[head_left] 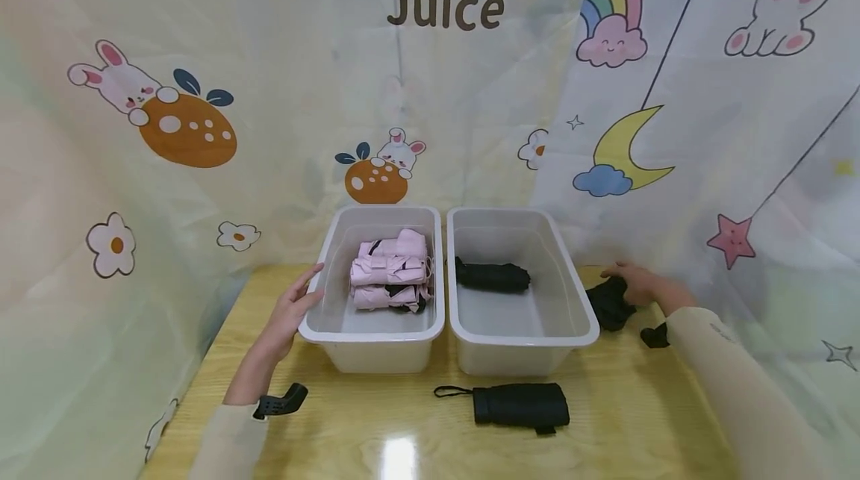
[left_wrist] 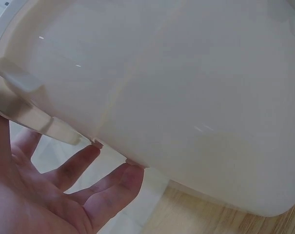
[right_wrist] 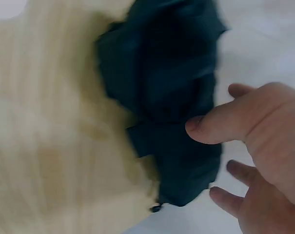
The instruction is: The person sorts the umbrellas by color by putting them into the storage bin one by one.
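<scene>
My left hand [head_left: 290, 313] touches the left side of the left grey-white bin [head_left: 371, 337], its fingertips at the rim; the left wrist view shows the fingers [left_wrist: 115, 192] spread against the bin's outer wall [left_wrist: 201, 107]. Folded pink umbrellas [head_left: 388, 269] lie stacked in that bin. To the right of the right bin [head_left: 522, 340], my right hand [head_left: 646, 284] is at a loosely folded black umbrella [head_left: 610, 305]. In the right wrist view, its thumb overlaps the blurred black umbrella [right_wrist: 179, 97], with the other fingers apart at its edge.
One black folded umbrella [head_left: 496, 278] lies inside the right bin. Another black umbrella [head_left: 520, 404] with a wrist loop lies on the wooden table [head_left: 336, 420] in front of the bins. A printed curtain [head_left: 282, 92] hangs behind and around the table.
</scene>
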Action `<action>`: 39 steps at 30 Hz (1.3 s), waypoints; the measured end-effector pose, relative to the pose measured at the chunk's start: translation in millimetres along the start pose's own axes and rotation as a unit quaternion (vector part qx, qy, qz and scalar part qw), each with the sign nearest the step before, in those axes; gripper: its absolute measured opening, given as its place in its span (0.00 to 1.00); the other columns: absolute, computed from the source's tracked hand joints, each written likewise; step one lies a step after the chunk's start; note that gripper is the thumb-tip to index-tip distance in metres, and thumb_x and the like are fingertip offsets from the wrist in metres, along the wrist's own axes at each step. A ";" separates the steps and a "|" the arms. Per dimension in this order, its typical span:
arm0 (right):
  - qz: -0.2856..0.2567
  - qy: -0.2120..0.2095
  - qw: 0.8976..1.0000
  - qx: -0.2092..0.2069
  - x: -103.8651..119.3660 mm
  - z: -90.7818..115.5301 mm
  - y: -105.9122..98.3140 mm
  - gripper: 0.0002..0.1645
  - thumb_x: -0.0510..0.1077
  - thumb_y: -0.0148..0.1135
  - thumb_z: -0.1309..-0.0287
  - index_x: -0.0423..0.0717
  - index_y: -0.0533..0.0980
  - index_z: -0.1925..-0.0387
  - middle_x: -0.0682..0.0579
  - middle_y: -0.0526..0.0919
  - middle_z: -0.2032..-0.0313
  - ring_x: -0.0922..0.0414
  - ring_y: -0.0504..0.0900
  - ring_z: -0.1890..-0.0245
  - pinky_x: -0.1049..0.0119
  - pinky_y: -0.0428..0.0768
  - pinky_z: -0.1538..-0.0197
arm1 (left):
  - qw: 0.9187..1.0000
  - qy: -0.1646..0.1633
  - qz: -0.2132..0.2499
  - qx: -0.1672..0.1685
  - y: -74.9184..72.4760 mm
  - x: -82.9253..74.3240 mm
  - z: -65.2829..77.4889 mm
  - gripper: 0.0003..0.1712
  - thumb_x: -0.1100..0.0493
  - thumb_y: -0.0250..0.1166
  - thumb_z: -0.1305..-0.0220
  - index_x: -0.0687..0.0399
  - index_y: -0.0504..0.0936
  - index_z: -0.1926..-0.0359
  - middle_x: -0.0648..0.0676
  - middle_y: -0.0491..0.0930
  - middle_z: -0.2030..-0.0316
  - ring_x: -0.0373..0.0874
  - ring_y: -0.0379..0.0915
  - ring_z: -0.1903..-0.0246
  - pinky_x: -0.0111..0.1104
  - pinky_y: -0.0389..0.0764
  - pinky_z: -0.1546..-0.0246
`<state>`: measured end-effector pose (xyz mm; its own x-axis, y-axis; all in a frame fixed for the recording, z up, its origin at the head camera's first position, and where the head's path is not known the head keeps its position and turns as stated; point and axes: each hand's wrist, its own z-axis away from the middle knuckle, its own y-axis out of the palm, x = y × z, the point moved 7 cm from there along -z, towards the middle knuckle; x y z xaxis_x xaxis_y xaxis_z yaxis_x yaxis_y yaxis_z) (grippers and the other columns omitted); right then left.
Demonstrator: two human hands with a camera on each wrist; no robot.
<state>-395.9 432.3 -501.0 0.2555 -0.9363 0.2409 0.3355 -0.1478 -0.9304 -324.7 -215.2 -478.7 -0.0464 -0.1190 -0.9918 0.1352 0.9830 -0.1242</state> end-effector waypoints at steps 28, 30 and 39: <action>0.060 -0.046 0.979 -0.188 -12.5 51.1 60.5 0.53 0.51 0.79 0.61 0.45 0.65 0.33 0.31 0.74 0.48 0.33 0.75 0.53 0.35 0.73 0.56 | 1.000 -0.006 0.020 -0.006 12.4 3.5 -3.0 0.32 0.56 0.54 0.27 0.48 0.57 0.26 0.63 0.55 0.29 0.61 0.58 0.36 0.47 0.71 0.47; 0.040 -0.042 0.976 -0.208 -13.9 50.1 60.4 0.51 0.48 0.78 0.60 0.47 0.65 0.32 0.30 0.73 0.47 0.32 0.75 0.52 0.35 0.72 0.55 | 1.000 -0.003 0.017 -0.011 10.4 2.3 -2.4 0.32 0.56 0.54 0.27 0.48 0.57 0.25 0.63 0.55 0.29 0.62 0.58 0.36 0.45 0.72 0.48; -0.061 0.001 0.967 -0.246 -27.4 56.0 47.7 0.50 0.44 0.78 0.60 0.41 0.67 0.33 0.27 0.72 0.45 0.28 0.70 0.48 0.32 0.69 0.55 | 1.000 -0.014 0.008 -0.018 2.8 3.9 1.5 0.32 0.57 0.54 0.27 0.47 0.58 0.26 0.60 0.52 0.28 0.58 0.56 0.35 0.44 0.71 0.47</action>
<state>-336.1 468.7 -536.5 0.2387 -0.9031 0.3571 -0.1091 -0.3903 -0.9142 -323.1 -213.1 -482.9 -0.0164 -0.1073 -0.9941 0.1004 0.9890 -0.1084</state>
